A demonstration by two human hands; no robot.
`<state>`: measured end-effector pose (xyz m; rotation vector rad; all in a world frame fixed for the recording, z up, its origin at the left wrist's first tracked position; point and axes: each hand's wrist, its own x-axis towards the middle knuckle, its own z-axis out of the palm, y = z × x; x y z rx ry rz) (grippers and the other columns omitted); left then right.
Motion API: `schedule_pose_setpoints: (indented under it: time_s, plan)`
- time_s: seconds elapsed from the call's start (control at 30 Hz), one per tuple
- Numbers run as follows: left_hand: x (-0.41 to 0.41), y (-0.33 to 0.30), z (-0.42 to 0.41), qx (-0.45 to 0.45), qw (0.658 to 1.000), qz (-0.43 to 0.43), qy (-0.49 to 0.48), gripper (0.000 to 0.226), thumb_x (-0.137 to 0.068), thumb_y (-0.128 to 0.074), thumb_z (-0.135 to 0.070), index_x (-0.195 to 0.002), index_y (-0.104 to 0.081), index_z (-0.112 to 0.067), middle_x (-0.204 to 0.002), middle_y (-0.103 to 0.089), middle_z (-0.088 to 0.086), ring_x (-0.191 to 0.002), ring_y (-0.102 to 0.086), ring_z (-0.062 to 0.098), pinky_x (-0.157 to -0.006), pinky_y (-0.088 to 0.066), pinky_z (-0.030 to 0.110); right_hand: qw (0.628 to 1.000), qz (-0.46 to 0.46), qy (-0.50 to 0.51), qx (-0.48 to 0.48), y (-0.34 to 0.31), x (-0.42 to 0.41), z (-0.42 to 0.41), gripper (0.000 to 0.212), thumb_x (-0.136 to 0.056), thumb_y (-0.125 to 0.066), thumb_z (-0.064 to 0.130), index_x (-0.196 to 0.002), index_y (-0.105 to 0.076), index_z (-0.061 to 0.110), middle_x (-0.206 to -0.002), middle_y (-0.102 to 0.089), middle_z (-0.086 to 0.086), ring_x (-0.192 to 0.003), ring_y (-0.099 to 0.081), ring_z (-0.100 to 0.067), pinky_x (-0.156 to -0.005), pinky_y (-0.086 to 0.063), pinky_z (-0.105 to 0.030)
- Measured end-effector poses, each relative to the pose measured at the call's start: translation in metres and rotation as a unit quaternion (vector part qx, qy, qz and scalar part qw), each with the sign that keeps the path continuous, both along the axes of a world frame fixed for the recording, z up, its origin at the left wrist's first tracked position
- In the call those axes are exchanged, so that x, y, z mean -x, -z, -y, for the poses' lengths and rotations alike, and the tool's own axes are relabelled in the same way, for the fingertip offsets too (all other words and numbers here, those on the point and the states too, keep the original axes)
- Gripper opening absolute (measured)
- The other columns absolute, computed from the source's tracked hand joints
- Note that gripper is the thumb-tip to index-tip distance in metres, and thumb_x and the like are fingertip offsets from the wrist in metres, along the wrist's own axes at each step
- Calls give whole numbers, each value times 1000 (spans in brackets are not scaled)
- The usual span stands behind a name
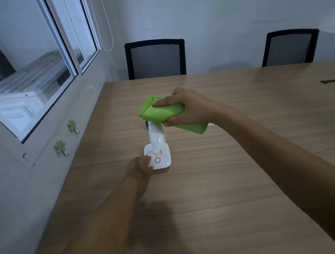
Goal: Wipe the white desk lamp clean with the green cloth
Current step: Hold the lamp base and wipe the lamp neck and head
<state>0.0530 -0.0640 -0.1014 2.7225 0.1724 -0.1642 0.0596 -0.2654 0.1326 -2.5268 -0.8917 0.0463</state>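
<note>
The white desk lamp (pixel 157 139) stands on the wooden table (pixel 225 182) near the left wall. Its square base carries a pink ring button and some dirt specks. My left hand (pixel 140 166) grips the near left corner of the base. My right hand (pixel 189 108) holds the folded green cloth (pixel 162 112) wrapped over the lamp's head, which is hidden under it. Only the curved white neck and a bit of chrome show below the cloth.
Two black mesh chairs (pixel 155 58) (pixel 289 47) stand behind the table's far edge. A window (pixel 32 76) and green clover hooks (pixel 72 125) line the left wall. A dark slot (pixel 333 81) sits in the tabletop at far right.
</note>
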Motion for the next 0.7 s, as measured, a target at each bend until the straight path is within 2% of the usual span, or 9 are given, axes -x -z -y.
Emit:
schedule_pose_setpoints:
  time_s: [0.17,0.2,0.27,0.33,0.4,0.43,0.53,0.63,0.7]
  plan:
    - [-3,6,-3,19,1000,0,-24,51,-87,-60,-30,-135,-51,-18,-141,-53,5,-127,-51,23,-105,-41,29,992,-42,-72,93,0,21,-1,59,-77,-73,34,-130,-49,48,-111,-45,4,-98,-48,-12,-80,-33,-19]
    - [-3,9,-4,38,998,7,-41,48,-86,-62,-27,-132,-53,-14,-138,-55,8,-125,-53,24,-101,-42,21,988,-47,-94,111,0,29,2,60,-77,-74,33,-129,-49,49,-107,-45,8,-92,-46,-8,-75,-33,-16]
    - [-3,13,-2,62,996,11,-64,42,-84,-65,-16,-125,-59,-9,-130,-61,12,-119,-57,27,-71,-38,1,980,-60,-125,144,-2,43,6,59,-76,-74,31,-127,-50,52,-94,-41,19,-82,-44,-1,-68,-31,-8]
    - [-5,19,0,72,995,11,-62,38,-84,-65,-12,-122,-61,-7,-127,-62,15,-117,-58,29,-62,-33,2,978,-86,-133,138,-11,48,11,57,-76,-74,30,-124,-52,54,-89,-42,21,-82,-46,4,-70,-31,-5]
    - [-5,13,3,73,995,3,-65,38,-89,-60,-14,-126,-57,-6,-131,-59,15,-121,-55,29,-68,-38,0,986,-82,-115,88,-20,43,14,55,-76,-74,32,-122,-53,54,-96,-48,17,-88,-50,0,-78,-37,-10]
    - [-7,13,3,64,996,2,-58,40,-91,-57,-18,-130,-55,-8,-134,-57,14,-123,-53,29,-78,-43,4,992,-63,-92,59,-24,36,13,54,-76,-74,32,-122,-53,53,-102,-50,12,-93,-51,-5,-81,-39,-14]
    - [-6,3,2,9,999,-29,-28,46,-89,-54,-32,-132,-51,-17,-138,-53,9,-125,-51,29,-103,-43,32,998,-13,-22,50,-23,12,1,54,-79,-71,31,-128,-53,44,-105,-45,7,-100,-48,-12,-77,-36,-20]
    - [-7,3,-1,-24,999,-28,5,45,-88,-55,-32,-130,-53,-17,-137,-55,10,-125,-51,30,-104,-42,37,996,-17,-12,84,-16,4,-12,54,-81,-69,32,-131,-51,42,-104,-41,8,-98,-46,-13,-74,-34,-20]
    - [-9,6,-2,-23,1000,-13,8,43,-86,-58,-31,-126,-56,-15,-134,-58,10,-122,-53,30,-102,-44,37,993,-23,-29,113,-14,9,-13,53,-80,-68,34,-129,-52,45,-103,-41,8,-95,-43,-11,-79,-34,-22]
